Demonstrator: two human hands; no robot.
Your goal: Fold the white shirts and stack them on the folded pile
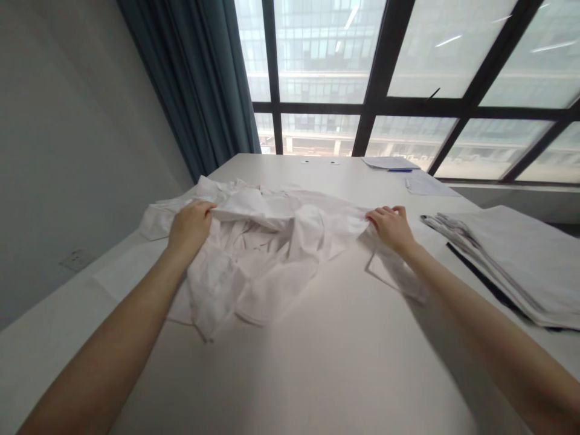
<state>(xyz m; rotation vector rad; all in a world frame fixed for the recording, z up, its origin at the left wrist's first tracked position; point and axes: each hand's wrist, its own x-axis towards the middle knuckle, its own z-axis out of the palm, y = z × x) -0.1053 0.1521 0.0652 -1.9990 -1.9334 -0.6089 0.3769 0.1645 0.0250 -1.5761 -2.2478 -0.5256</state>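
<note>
A rumpled white shirt (272, 266) lies spread across the white table (326, 362), with loose folds in its middle and its lower edge toward me. At the left side of the cloth, my left hand (193, 223) is closed on a gathered fold. My right hand (390, 226) pinches the garment at its right end, and a sleeve-like flap hangs below those fingers. Between the two hands the fabric is stretched in a slightly raised ridge. The thumbs are partly hidden by the cloth and the hands.
Folded white cloths (521, 254) with dark edges are stacked at the right. Paper sheets (392, 162) and a blue pen (399, 170) lie at the far right. Beyond the table are a window (321, 54) and a blue curtain (194, 78); a grey wall (81, 151) borders the left.
</note>
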